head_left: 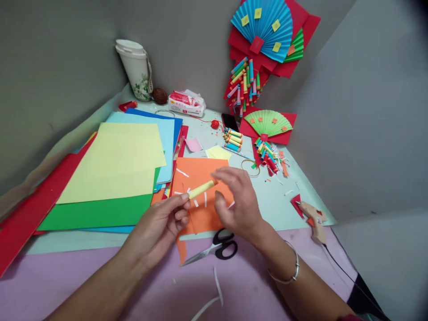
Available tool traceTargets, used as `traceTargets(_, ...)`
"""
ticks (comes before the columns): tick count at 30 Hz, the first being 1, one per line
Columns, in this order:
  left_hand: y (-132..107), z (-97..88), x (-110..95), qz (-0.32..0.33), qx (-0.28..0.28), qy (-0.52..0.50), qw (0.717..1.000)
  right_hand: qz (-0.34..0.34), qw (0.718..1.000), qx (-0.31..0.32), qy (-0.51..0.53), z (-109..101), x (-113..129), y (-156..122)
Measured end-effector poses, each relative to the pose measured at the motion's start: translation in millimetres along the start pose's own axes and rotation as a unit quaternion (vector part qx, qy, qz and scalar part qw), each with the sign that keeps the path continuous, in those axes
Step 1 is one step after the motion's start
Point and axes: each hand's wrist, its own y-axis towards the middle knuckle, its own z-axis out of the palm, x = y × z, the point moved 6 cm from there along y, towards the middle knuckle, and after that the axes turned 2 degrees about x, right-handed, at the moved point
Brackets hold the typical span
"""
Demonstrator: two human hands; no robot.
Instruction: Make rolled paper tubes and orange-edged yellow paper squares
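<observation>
My left hand pinches the near end of a small yellow paper tube, closed around it. An orange band rims the tube's far end. Beside that end hovers my right hand, thumb and fingers apart, holding nothing; whether a fingertip touches the tube I cannot tell. Below both hands lies an orange paper sheet with several thin white strips on it. Black-handled scissors rest just in front, their blades over a narrow orange strip.
Stacked coloured sheets fill the left side. A hot glue gun with a cord lies at right. Behind are finished paper tubes, a red thread ball, a phone, a tissue pack, a lidded cup and fan decorations.
</observation>
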Motion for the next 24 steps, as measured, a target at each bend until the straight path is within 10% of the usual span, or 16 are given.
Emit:
traceTargets(7, -0.4, 3.2, 2.2, 0.002, 0.046, 0.060, 0.997, -0.060, 0.989, 0.123, -0.058, 18.7, 9.1, -5.2)
traceTargets(24, -3.6, 5.3, -1.2, 0.068, 0.042, 0.237, 0.968, 0.025, 0.997, 0.072, 0.027, 22.5, 2.2, -11.4)
